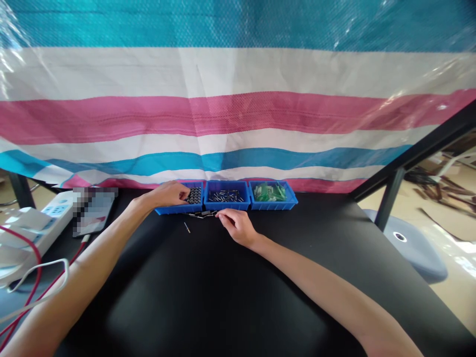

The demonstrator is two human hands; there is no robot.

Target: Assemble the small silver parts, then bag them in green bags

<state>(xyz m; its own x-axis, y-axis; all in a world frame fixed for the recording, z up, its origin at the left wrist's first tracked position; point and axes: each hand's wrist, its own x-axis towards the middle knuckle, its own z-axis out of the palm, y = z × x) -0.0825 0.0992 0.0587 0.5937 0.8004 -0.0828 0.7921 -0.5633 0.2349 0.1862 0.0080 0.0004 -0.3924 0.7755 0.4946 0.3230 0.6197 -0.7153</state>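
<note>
At the left blue bin (178, 209), my left hand (170, 194) bends its fingers down onto small round metal parts (194, 195) packed in rows. Its fingers look closed, but their tips and anything between them are hidden. My right hand (238, 227) rests on the black table in front of the middle blue bin (227, 205), thumb and fingers drawn together. Its fingertips touch the end of a line of small metal pins (203, 215); whether it grips one is too small to tell. A single loose pin (187, 227) lies nearer me on the table.
Dark metal pins (225, 196) fill the middle bin. The right blue bin (273, 205) holds green and clear plastic pieces (268, 192). Left are a phone (97, 213), a power strip (40, 233) and cables (37, 267). A striped sheet (230, 114) hangs behind; a grey stool (416, 253) stands right.
</note>
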